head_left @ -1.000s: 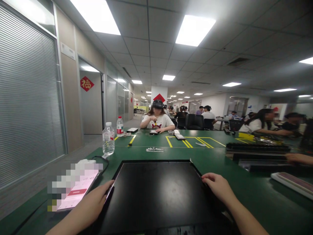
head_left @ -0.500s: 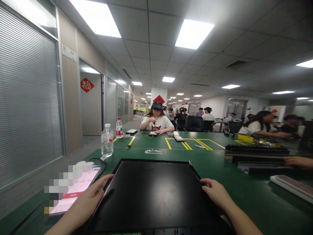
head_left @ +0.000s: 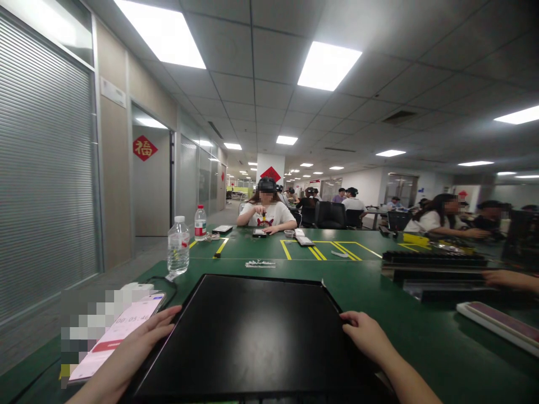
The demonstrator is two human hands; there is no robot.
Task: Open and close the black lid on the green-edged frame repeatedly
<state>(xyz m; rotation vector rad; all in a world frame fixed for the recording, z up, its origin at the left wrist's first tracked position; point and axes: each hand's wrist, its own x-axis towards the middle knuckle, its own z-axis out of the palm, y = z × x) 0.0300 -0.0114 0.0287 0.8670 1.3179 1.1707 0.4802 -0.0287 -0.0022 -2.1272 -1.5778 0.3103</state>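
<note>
A large flat black screen panel (head_left: 248,331) in a thin dark frame lies in front of me, its glossy face up. My left hand (head_left: 145,336) is at its left edge, fingers stretched forward and fingertips against the frame. On the opposite side, my right hand (head_left: 367,334) grips the right edge with bent fingers. Parts of both hands' fingers are hidden behind the frame. Just left of my left hand lies a phone (head_left: 120,331) showing a running timer. A small pale tab sticks up at the panel's far right corner.
The green table (head_left: 421,348) carries a clear water bottle (head_left: 178,247), a red-capped bottle (head_left: 200,223) and small white scraps (head_left: 260,263). Long black strips (head_left: 433,264) and a pink phone (head_left: 505,320) lie right, near another person's hand (head_left: 509,279). A co-worker (head_left: 267,213) sits opposite.
The view has shifted slightly, so most things appear a little further left. My left hand's fingers look straighter along the panel's edge; my right hand keeps its hold.
</note>
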